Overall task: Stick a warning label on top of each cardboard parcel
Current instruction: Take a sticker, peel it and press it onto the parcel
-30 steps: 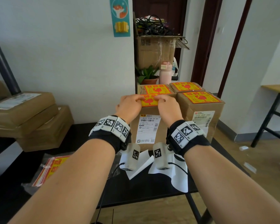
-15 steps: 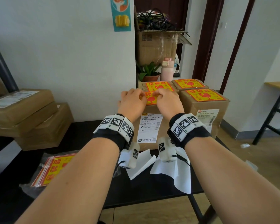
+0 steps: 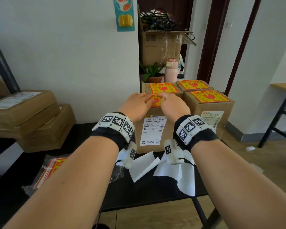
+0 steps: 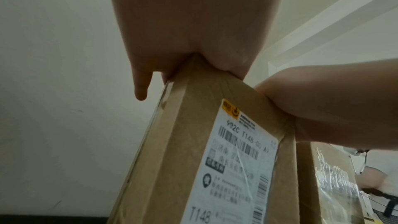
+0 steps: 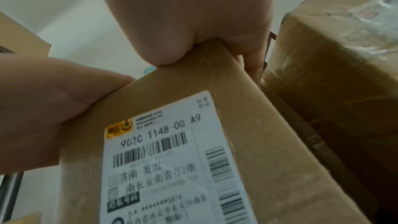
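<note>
Four cardboard parcels stand together on the black table (image 3: 82, 129). Both of my hands lie on top of the front-left parcel (image 3: 153, 129), the one with a white shipping slip on its face. My left hand (image 3: 138, 103) and right hand (image 3: 171, 104) press flat, side by side, on a yellow-and-red warning label (image 3: 155, 101), which they mostly cover. In the wrist views my left palm (image 4: 193, 23) and right palm (image 5: 189, 14) rest on the parcel's top front edge (image 5: 215, 77). The back-left parcel (image 3: 162, 88), back-right parcel (image 3: 194, 85) and front-right parcel (image 3: 208, 98) each carry a warning label on top.
A plastic bag of spare warning labels (image 3: 51, 169) lies at the table's front left. Peeled white backing sheets (image 3: 145, 166) lie just before the parcels. Flat brown boxes (image 3: 28, 119) are stacked at the left. A potted plant (image 3: 153, 75) and pink bottle (image 3: 171, 71) stand behind.
Both hands have moved forward from the label's near edge, where the fingertips held it, onto its face, and the fingers now lie flatter on it.
</note>
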{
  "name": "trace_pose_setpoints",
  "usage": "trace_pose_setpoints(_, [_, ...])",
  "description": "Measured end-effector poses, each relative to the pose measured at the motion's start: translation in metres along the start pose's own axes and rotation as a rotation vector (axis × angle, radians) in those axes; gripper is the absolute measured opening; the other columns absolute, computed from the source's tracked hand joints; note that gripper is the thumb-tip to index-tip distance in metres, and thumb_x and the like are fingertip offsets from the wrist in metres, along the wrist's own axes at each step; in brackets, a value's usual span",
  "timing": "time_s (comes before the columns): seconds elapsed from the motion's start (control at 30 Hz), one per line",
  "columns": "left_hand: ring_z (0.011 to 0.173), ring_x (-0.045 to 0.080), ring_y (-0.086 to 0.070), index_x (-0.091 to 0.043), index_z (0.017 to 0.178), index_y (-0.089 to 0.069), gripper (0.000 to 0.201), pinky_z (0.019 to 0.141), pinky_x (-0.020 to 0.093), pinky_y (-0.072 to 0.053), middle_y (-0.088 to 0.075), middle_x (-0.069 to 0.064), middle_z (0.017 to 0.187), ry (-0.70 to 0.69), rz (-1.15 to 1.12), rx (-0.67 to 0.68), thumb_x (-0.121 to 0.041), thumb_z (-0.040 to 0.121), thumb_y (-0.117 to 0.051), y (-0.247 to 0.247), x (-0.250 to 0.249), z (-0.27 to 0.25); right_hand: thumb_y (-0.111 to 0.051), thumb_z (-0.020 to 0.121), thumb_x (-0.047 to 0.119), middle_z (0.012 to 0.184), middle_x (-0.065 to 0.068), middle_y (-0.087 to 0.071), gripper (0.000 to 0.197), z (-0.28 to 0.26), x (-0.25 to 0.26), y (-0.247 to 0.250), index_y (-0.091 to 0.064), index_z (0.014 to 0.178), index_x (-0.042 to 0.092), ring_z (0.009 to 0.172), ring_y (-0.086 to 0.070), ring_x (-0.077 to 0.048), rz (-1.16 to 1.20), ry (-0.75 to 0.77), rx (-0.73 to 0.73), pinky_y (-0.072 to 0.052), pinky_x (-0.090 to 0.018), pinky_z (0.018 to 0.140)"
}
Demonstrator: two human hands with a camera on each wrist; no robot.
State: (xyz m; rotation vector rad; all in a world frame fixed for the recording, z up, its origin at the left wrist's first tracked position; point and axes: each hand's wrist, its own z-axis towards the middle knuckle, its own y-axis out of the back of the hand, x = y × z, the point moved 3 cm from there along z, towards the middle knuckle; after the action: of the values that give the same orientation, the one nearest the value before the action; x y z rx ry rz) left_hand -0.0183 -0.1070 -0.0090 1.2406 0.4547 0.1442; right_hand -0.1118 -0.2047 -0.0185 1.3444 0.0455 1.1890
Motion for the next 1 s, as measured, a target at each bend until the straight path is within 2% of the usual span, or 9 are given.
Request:
trace_pose_setpoints(0.13, [0.141, 0.022, -0.029, -0.016, 0.147, -0.039, 0.047, 0.115, 0.033, -0.016, -0.039, 0.007, 0.152, -0.049, 0.018, 0.024, -0.033, 0.107, -0.021, -0.003, 0.0, 0.002, -0.029, 0.101, 0.028, 0.136, 0.001, -0.057, 0.041, -0.006, -0.006, 0.002, -0.052, 0.135, 0.035, 0.113, -0.059, -0.022, 0.031, 0.02, -0.025, -0.048, -0.044, 0.096])
trace_pose_setpoints(0.33, [0.15, 0.025, -0.004, -0.033, 0.153, -0.019, 0.058, 0.119, 0.054, -0.01, -0.01, 0.005, 0.163, 0.148, -0.053, -0.051, -0.055, 0.1, -0.024, -0.01, 0.012, -0.002, -0.037, 0.102, 0.032, 0.145, -0.004, -0.046, 0.042, -0.017, -0.007, 0.004, -0.045, 0.141, 0.02, 0.128, -0.05, -0.024, 0.227, -0.064, -0.093, -0.039, -0.038, 0.105])
trace_pose_setpoints(0.4, [0.146, 0.032, -0.019, -0.027, 0.153, -0.021, 0.065, 0.116, 0.052, -0.023, -0.017, 0.012, 0.159, 0.234, -0.203, -0.112, -0.059, 0.097, -0.033, -0.011, 0.012, -0.008, -0.044, 0.099, 0.04, 0.144, -0.01, -0.044, 0.05, -0.023, -0.011, 0.004, -0.038, 0.142, 0.015, 0.126, -0.05, -0.028, 0.33, -0.192, -0.122, -0.039, -0.039, 0.102])
trace_pose_setpoints(0.47, [0.128, 0.033, -0.046, -0.015, 0.145, -0.03, 0.069, 0.103, 0.047, -0.042, -0.037, 0.014, 0.143, 0.311, -0.362, -0.22, -0.059, 0.094, -0.042, -0.011, 0.009, -0.017, -0.047, 0.096, 0.05, 0.141, -0.011, -0.048, 0.061, -0.03, -0.016, 0.003, -0.036, 0.141, 0.011, 0.124, -0.052, -0.029, 0.366, -0.266, -0.13, -0.042, -0.041, 0.101])
trace_pose_setpoints(0.53, [0.117, 0.031, -0.055, -0.01, 0.138, -0.033, 0.071, 0.096, 0.048, -0.047, -0.046, 0.012, 0.134, 0.375, -0.443, -0.296, -0.061, 0.091, -0.046, -0.012, 0.006, -0.027, -0.044, 0.092, 0.06, 0.139, -0.011, -0.051, 0.07, -0.036, -0.018, 0.003, -0.038, 0.141, 0.01, 0.123, -0.053, -0.029, 0.34, -0.284, -0.117, -0.043, -0.042, 0.102])
trace_pose_setpoints(0.67, [0.109, 0.035, -0.06, -0.008, 0.128, -0.036, 0.071, 0.091, 0.051, -0.05, -0.055, 0.013, 0.126, 0.496, -0.466, -0.323, -0.065, 0.088, -0.047, -0.009, 0.011, -0.039, -0.042, 0.087, 0.069, 0.137, -0.009, -0.053, 0.079, -0.039, -0.013, 0.004, -0.04, 0.141, 0.01, 0.121, -0.054, -0.028, 0.298, -0.243, -0.106, -0.045, -0.044, 0.101])
trace_pose_setpoints(0.77, [0.105, 0.035, -0.06, -0.008, 0.12, -0.041, 0.062, 0.088, 0.044, -0.052, -0.059, 0.013, 0.118, 0.532, -0.482, -0.353, -0.06, 0.089, -0.051, 0.003, 0.023, -0.044, -0.043, 0.085, 0.071, 0.129, -0.006, -0.058, 0.079, -0.039, 0.003, 0.004, -0.044, 0.137, 0.012, 0.112, -0.059, -0.025, 0.279, -0.168, -0.067, -0.049, -0.044, 0.096])
trace_pose_setpoints(0.87, [0.108, 0.036, -0.059, -0.008, 0.122, -0.044, 0.059, 0.084, 0.039, -0.045, -0.061, 0.013, 0.119, 0.555, -0.39, -0.437, -0.057, 0.091, -0.049, 0.021, 0.033, -0.053, -0.043, 0.085, 0.071, 0.12, -0.003, -0.061, 0.078, -0.037, 0.021, 0.001, -0.046, 0.134, 0.011, 0.106, -0.062, -0.024, 0.301, -0.117, -0.033, -0.053, -0.047, 0.091])
trace_pose_setpoints(1.0, [0.102, 0.032, -0.061, -0.013, 0.122, -0.047, 0.054, 0.081, 0.039, -0.045, -0.062, 0.007, 0.114, 0.6, -0.364, -0.525, -0.056, 0.09, -0.047, 0.04, 0.051, -0.061, -0.045, 0.086, 0.07, 0.117, -0.003, -0.062, 0.076, -0.032, 0.046, -0.01, -0.046, 0.132, 0.009, 0.105, -0.061, -0.023, 0.345, -0.085, -0.004, -0.053, -0.045, 0.09])
